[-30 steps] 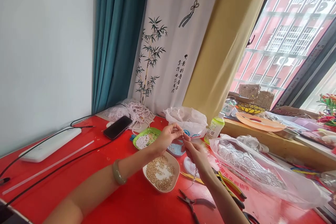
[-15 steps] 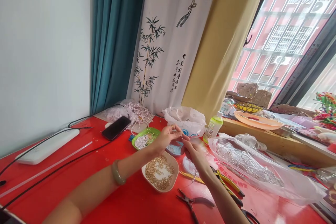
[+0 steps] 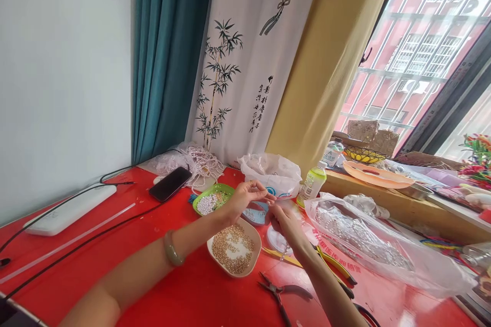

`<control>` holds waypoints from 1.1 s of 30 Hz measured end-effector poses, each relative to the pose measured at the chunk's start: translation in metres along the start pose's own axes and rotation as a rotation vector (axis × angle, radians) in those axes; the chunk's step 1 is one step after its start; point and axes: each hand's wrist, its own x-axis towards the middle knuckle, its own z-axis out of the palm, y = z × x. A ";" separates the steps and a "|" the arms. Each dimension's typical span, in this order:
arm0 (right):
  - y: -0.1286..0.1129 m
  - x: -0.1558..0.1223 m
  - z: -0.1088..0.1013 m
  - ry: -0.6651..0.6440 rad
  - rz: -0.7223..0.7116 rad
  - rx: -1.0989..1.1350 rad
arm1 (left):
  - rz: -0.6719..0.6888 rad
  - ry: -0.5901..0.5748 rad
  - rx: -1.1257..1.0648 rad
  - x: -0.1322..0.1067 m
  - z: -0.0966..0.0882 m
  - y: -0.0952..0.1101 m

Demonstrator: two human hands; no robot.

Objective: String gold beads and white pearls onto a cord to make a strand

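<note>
My left hand, a bangle on its wrist, has thumb and forefinger pinched together over the blue tray. What lies in that pinch is too small to make out. Close against its fingertips, my right hand is closed too, its fingers curled. From below it a thin string of beads hangs toward the table. A pale dish of gold beads stands under my left forearm. Behind that arm sits a green tray with white beads and other small ones.
Pliers and yellow-handled pliers lie on the red table around my right forearm. A plastic bag of silvery strands is at the right. A bottle, a white bag and a phone are farther back.
My fingertips have shifted slightly, and the right hand sits a little lower beside the left. The camera view has tilted slightly. Both hands remain pinched close together.
</note>
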 end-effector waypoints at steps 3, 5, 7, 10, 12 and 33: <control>-0.003 -0.001 0.000 0.000 0.024 -0.012 | -0.006 0.022 -0.010 0.002 -0.002 -0.002; -0.005 -0.002 0.000 -0.008 0.031 -0.014 | -0.017 0.029 -0.017 0.003 -0.003 -0.003; -0.007 -0.003 -0.001 -0.011 0.024 -0.007 | -0.024 0.032 -0.020 0.003 -0.004 -0.002; -0.013 -0.005 -0.009 0.033 -0.040 0.016 | -0.038 0.037 -0.017 0.003 -0.003 -0.003; -0.018 -0.007 -0.016 0.093 -0.090 0.035 | -0.061 0.035 -0.011 0.003 -0.001 -0.005; -0.026 -0.013 -0.025 0.085 -0.154 0.443 | -0.234 -0.108 0.091 0.006 0.000 -0.024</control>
